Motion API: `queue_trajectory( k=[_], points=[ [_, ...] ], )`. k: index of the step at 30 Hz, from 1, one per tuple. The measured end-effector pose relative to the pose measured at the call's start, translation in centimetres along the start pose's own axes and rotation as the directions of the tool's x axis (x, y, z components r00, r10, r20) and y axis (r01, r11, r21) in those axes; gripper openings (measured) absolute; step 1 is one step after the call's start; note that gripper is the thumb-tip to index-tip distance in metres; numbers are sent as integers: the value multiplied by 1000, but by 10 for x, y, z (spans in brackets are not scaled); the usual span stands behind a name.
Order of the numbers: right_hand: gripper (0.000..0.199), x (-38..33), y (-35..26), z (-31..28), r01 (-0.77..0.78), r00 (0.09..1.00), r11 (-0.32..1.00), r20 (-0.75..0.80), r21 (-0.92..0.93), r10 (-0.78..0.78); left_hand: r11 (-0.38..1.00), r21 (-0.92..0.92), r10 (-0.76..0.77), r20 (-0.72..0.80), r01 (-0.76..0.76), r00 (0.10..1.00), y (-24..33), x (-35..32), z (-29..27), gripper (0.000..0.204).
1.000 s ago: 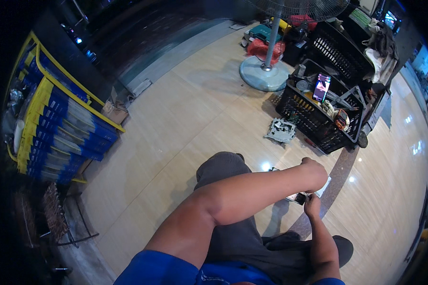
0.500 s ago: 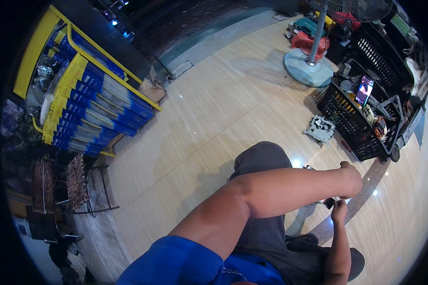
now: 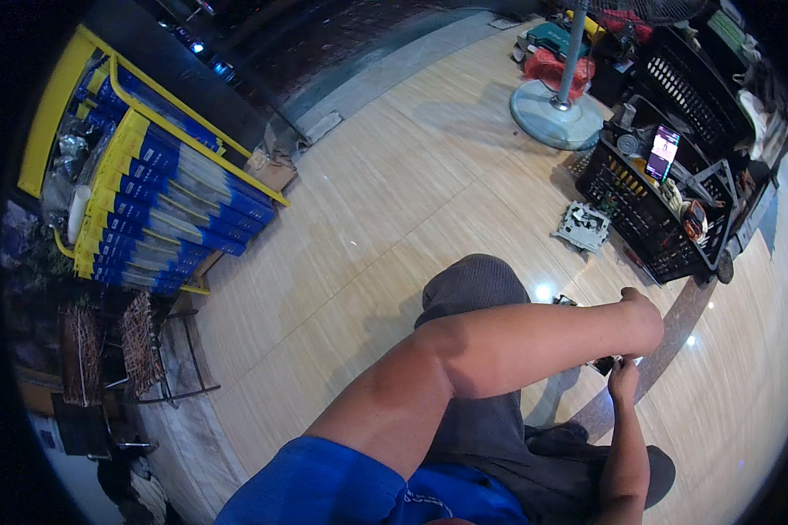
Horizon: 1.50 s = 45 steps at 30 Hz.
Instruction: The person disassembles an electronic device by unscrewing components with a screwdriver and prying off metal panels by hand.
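Note:
My left forearm stretches across the view to the right, and my left hand [image 3: 643, 322] bends down at the wrist, its fingers hidden behind the wrist. Just below it is my right hand [image 3: 623, 382], fingers drawn together at the edge of a small dark-and-silver part [image 3: 604, 365]. Most of that part is covered by my left forearm, so its kind does not show. Another bit of dark, metallic-looking material [image 3: 564, 301] peeks out above the forearm. My bent leg in dark grey trousers [image 3: 474, 284] is under the arm.
A grey metal plate-like part [image 3: 583, 227] lies on the tiled floor beside a black plastic crate [image 3: 652, 214] of tools, on which a lit phone [image 3: 663, 153] leans. Behind stands a fan's round base [image 3: 556, 115]. To the left is a yellow rack [image 3: 123, 166] of blue packages.
The whole view has shifted slightly, and the phone's screen shows a different picture. Both hands stay close together at the same spot, with hardly any movement.

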State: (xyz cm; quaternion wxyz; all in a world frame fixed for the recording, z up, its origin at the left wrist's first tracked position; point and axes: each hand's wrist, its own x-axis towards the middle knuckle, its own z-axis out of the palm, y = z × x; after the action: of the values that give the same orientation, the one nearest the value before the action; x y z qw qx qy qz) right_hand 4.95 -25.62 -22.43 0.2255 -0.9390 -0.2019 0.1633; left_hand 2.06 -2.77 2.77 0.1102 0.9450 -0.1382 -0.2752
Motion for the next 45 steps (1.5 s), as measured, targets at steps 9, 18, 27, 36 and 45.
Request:
queue_trajectory(
  k=[9, 18, 27, 36, 45],
  points=[
    [20, 4, 21, 19, -96, 995, 995, 12, -4, 96, 996, -11, 88, -133, -90, 987, -13, -30, -7, 26],
    [19, -11, -25, -10, -44, 999, 969, 3, -245, 46, 998, 7, 59, -71, -58, 996, -10, -27, -8, 27],
    [17, -15, -32, -15, 71, 997, 927, 44, -369, -59, 999, 14, 49, -62, -48, 997, -6, -26, -7, 28],
    [19, -15, -33, -17, 94, 995, 929, 55, -358, -80, 998, 7, 60, -82, -60, 995, -6, -26, -6, 27],
    [17, -14, -36, -16, 59, 998, 923, 49, -380, -44, 998, 21, 60, -95, -58, 994, -4, -25, -3, 23]
  ],
)
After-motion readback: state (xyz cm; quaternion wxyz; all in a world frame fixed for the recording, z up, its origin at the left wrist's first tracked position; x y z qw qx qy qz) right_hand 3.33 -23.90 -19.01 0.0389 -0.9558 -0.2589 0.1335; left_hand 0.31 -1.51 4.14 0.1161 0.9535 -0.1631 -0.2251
